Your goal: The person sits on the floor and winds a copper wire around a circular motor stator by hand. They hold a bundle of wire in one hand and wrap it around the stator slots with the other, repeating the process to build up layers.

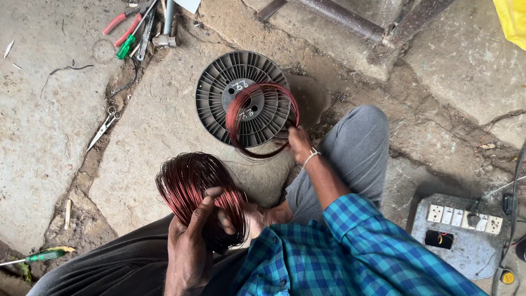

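Observation:
A thick coil of reddish enamelled wire (189,181) rests over my lap. My left hand (189,244) is closed around its lower side, thumb across the strands. A dark grey ribbed plastic spool (216,96) lies flat on the stone floor ahead. A loose loop of the same red wire (236,109) arcs over the spool's face. My right hand (298,143), with a pale band on the wrist, pinches that loop at the spool's right edge. My right sleeve is blue plaid.
Scissors (104,127) lie on the floor to the left. Red-handled pliers (118,23), a green-handled screwdriver (125,48) and a hammer (165,37) sit top left. Another green screwdriver (44,256) lies bottom left. A grey socket box (460,233) stands at the right.

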